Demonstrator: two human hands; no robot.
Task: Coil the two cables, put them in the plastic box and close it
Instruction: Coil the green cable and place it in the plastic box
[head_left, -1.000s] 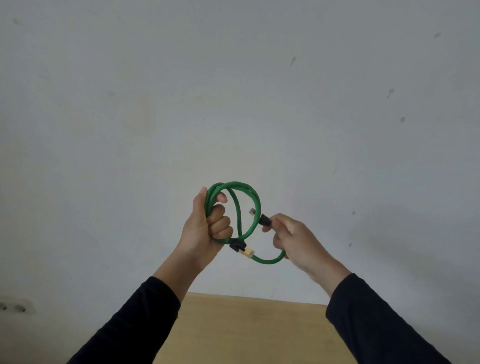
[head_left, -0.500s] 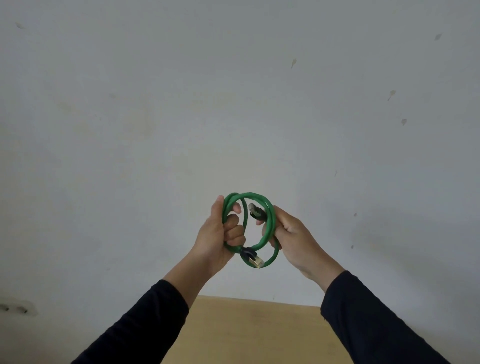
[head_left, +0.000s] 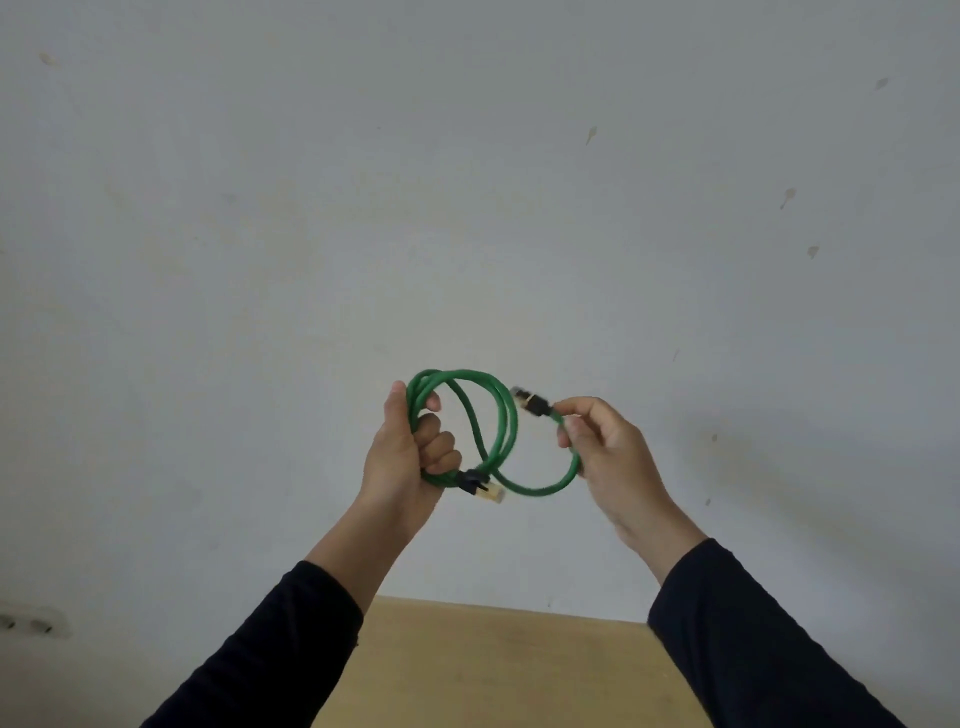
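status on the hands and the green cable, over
Left hand grips the coiled green cable. Right hand pinches the free end near its plug. Nothing in the way.

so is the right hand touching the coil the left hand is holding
Apart. The head view shows wall between the right hand and the coil gripped by the left hand; it pinches only the free end.

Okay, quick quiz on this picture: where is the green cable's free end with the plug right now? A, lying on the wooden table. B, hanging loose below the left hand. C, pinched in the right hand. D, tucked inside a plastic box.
C: the right hand pinches the green cable just behind its plug, while the left hand grips the coil.
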